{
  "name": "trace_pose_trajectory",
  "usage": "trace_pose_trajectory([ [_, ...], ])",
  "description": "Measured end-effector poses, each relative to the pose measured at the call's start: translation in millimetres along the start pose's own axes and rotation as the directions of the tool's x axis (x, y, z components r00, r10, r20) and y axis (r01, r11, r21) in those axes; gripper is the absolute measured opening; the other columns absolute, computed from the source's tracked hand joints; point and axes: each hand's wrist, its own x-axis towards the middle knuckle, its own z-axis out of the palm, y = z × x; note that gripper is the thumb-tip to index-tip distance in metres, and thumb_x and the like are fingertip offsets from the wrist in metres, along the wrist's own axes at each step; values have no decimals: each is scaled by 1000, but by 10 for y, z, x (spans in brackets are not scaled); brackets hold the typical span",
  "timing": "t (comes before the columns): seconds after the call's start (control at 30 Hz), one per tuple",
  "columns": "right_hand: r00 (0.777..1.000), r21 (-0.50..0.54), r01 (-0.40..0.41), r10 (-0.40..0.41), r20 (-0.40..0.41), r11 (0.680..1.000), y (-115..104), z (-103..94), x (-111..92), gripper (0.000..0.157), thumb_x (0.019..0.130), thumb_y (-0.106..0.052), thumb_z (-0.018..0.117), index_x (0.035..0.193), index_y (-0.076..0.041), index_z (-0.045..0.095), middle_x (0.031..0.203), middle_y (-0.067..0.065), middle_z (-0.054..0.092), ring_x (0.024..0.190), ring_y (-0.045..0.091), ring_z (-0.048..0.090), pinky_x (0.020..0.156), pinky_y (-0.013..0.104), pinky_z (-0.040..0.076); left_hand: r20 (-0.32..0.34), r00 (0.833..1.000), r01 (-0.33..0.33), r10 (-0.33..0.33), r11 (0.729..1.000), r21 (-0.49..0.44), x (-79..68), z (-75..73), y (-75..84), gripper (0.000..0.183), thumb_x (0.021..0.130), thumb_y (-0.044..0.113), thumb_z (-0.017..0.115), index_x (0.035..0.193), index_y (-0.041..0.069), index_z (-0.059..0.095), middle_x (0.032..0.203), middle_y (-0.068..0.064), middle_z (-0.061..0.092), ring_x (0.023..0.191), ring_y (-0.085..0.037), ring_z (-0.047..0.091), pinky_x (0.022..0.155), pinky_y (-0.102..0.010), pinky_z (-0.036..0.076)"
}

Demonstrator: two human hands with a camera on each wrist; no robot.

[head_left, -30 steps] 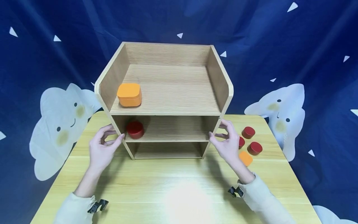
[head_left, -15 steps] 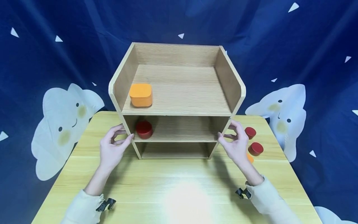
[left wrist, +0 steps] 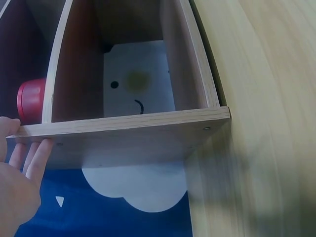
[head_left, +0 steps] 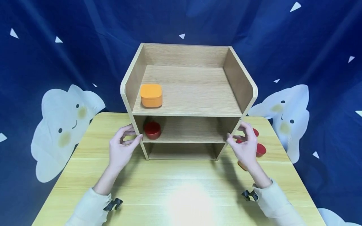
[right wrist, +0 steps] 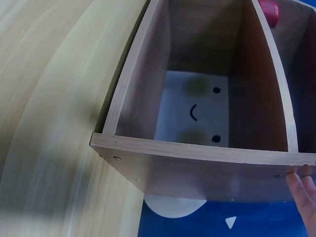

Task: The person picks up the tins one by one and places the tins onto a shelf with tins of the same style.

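Note:
A small three-tier wooden shelf (head_left: 186,91) stands on the table with its open front toward me. At its left side my left hand (head_left: 121,150) grips the panel, thumb on the front edge and fingers along the outer face, as the left wrist view also shows. My right hand (head_left: 245,147) grips the right panel the same way; only some fingers show in the right wrist view. On the top tier, toward the left, sits an orange rounded box (head_left: 151,95). A red round box (head_left: 152,130) stands on the middle tier near the left panel.
Beyond my right hand on the table (head_left: 175,175) lie several red round pieces, one of them a red cylinder (head_left: 261,150), plus an orange piece (head_left: 242,165) partly hidden by my wrist. A blue curtain (head_left: 181,18) with cloud shapes hangs behind.
Both hands have slid the shelf to the right along the table, its orange and red boxes travelling with it. My right hand and arm now cover more of the loose pieces.

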Motion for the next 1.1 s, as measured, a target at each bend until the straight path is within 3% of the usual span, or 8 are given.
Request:
trace_pose_trajectory([
  [0.5,1000,60,25,-25,7,998,92,-132,53,46,75,26,68,120,18,59,108,-17,65,93,-3,66,74,8,63,4,1000,18,-18,1000,13,8,156,-35,42,80,-17,80,120,-12,70,103,24,71,91,6,69,71,-12,65],
  [0.87,1000,8,-9,9,-14,1000,111,-195,67,47,76,22,69,122,16,62,108,-18,66,86,0,60,73,6,62,17,999,45,-45,999,-6,38,237,-24,43,81,-16,79,122,-11,69,104,25,71,92,6,69,72,-13,65],
  [1.1,999,50,-24,25,-26,998,136,-216,88,46,76,24,67,121,18,60,103,-14,66,83,-1,65,73,8,63,37,999,39,-38,999,-20,55,288,-39,44,81,-17,79,123,-11,68,105,22,71,91,5,70,72,-16,67],
])
